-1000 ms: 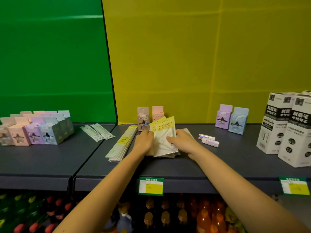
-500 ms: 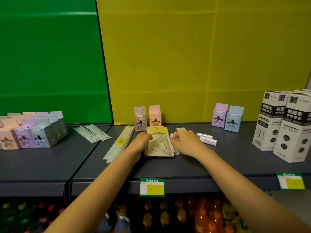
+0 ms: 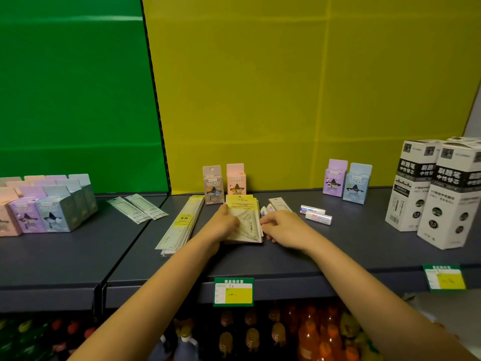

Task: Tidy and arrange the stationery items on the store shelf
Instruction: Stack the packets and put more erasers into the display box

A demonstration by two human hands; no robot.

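While flat on shelf (image 3: 338, 246), set-square packs (image 3: 244, 220) between left grip (image 3: 223, 225), right grip (image 3: 283, 227)

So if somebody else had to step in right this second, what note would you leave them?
Left hand: resting flat on the left side of the set-square packets, steadying them.
Right hand: open at the stack's right edge, fingers against it.
Placed: the packets lie flat in one stack mid-shelf; the ruler packs lie just left of them.
Loose: two erasers to the right, small items behind the right hand, two green packets on the left shelf.
Left to do: square the stack, then line up the loose pieces.
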